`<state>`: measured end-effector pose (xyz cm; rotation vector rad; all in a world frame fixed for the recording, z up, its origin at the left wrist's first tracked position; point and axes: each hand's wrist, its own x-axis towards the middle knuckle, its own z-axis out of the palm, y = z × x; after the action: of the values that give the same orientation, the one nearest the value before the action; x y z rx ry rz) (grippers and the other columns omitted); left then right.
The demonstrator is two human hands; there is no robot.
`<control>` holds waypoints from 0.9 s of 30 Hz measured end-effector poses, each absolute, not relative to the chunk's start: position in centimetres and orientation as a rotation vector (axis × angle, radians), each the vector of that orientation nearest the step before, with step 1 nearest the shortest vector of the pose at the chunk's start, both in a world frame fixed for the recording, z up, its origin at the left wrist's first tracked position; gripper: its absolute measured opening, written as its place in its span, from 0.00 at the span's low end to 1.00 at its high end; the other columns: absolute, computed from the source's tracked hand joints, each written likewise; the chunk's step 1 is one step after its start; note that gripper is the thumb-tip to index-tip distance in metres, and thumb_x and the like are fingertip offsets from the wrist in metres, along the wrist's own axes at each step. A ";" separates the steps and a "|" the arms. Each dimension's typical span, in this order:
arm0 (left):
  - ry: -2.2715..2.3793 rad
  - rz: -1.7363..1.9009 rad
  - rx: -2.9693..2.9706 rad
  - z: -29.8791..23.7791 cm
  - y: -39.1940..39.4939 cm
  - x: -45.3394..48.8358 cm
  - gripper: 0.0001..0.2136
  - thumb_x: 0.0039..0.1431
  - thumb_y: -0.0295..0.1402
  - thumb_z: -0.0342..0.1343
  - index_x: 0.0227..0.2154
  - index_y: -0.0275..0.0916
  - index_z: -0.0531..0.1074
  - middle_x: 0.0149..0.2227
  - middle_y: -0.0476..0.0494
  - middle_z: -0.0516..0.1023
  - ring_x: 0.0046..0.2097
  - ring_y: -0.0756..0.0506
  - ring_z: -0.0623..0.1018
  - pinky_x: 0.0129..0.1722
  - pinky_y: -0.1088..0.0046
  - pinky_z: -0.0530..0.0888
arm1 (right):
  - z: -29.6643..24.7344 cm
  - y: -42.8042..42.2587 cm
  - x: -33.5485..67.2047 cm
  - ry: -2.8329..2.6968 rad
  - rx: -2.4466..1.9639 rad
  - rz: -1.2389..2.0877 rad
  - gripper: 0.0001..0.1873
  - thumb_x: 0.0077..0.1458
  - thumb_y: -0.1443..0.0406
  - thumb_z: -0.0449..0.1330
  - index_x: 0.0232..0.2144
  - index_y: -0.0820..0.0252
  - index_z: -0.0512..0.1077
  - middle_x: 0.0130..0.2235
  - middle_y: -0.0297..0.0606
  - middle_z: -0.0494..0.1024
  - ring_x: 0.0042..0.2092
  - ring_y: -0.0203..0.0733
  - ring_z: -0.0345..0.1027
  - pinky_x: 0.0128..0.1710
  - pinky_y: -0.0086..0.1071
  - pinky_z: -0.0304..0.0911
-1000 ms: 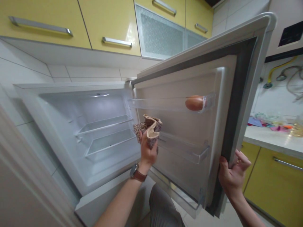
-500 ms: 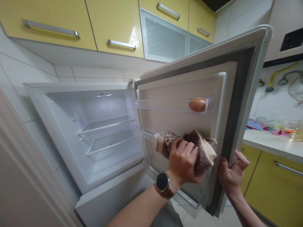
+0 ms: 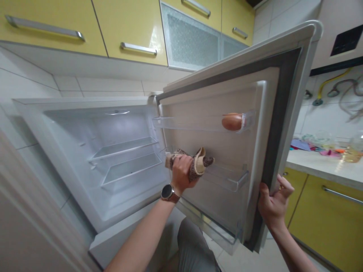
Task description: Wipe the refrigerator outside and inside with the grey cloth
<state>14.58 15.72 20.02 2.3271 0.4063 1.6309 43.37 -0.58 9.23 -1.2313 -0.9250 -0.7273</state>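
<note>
Fridge door (image 3: 241, 151) open | our left hand (image 3: 181, 172) clenched round bunched cloth (image 3: 196, 170), by door's middle rack (image 3: 227, 179) | our right hand (image 3: 274, 204) grips door's free edge | cloth work seems under way; share done or left, we can't tell

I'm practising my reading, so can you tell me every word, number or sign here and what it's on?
There are none I can read.
Watch: dark face, too small to make out any numbers.
White tag at the end of the cloth: too small and blurred.
Black panel, upper right: no readable writing.
</note>
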 end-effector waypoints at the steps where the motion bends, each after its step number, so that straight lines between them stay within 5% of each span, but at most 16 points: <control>1: 0.433 1.656 2.364 19.9 16.7 14.1 0.16 0.40 0.47 0.67 0.29 0.45 0.75 0.35 0.36 0.75 0.46 0.31 0.73 0.60 0.50 0.60 | 9.3 -0.6 43.3 -0.926 -1.228 -0.729 0.29 0.61 0.52 0.60 0.59 0.57 0.60 0.57 0.49 0.66 0.62 0.58 0.61 0.62 0.59 0.56; 17: 0.823 1.771 2.387 19.8 22.9 10.2 0.25 0.44 0.51 0.60 0.41 0.40 0.76 0.47 0.31 0.78 0.54 0.28 0.73 0.64 0.48 0.61 | 9.3 0.0 44.3 -0.912 -1.238 -0.686 0.29 0.61 0.50 0.59 0.57 0.57 0.59 0.56 0.48 0.66 0.61 0.56 0.61 0.62 0.59 0.55; 27: 0.924 1.735 2.586 19.8 22.3 12.3 0.19 0.50 0.50 0.57 0.37 0.41 0.74 0.41 0.33 0.78 0.50 0.29 0.74 0.60 0.49 0.63 | 9.3 2.5 48.1 -0.933 -1.236 -0.623 0.30 0.63 0.49 0.56 0.59 0.60 0.58 0.55 0.50 0.69 0.57 0.51 0.66 0.59 0.53 0.59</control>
<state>12.28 22.27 19.85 2.5863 0.9238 1.7346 48.15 2.52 9.34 -1.2361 -0.9326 -0.6226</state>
